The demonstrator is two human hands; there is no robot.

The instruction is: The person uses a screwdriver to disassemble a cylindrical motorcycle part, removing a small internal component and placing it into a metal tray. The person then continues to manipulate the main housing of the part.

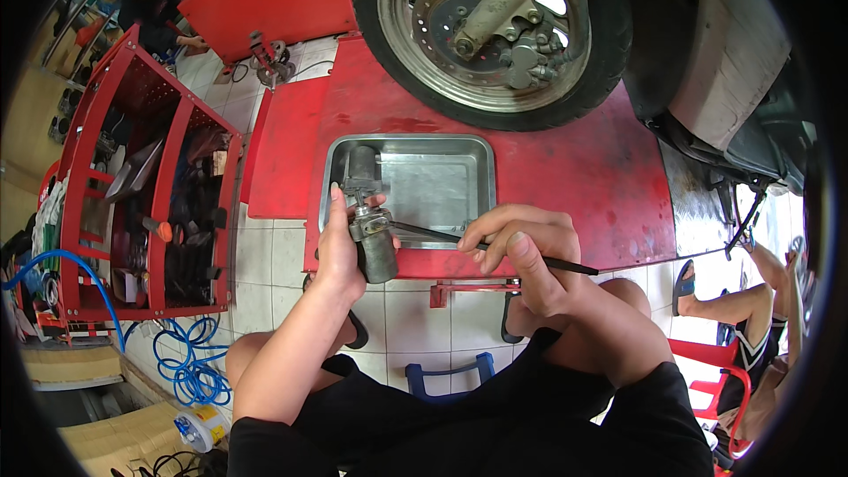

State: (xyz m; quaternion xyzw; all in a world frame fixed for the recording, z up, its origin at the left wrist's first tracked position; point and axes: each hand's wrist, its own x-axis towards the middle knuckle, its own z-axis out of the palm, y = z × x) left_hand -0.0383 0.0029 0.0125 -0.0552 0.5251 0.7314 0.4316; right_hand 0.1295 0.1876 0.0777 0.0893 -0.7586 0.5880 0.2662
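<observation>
My left hand (336, 252) is wrapped round a grimy grey metal mechanical part (380, 258) with a cylindrical lower body and a shinier fitting on top. It is held over the near left corner of a shallow steel tray (488, 163). My right hand (539, 252) pinches a thin black rod-like tool (424, 230), whose far end meets the fitting; the exact shape of its tip is too small to tell. Just beyond my left fingers, another dark cylindrical piece (362, 162) shows within the tray; I cannot tell whether it joins the held part.
The tray lies on a red platform (583, 177). A motorcycle's front wheel (495, 35) stands behind it. To the left are a red tool rack (168, 203) and a coiled blue hose (190, 371). Another person's leg (733, 305) shows at right, beside a red chair (707, 371).
</observation>
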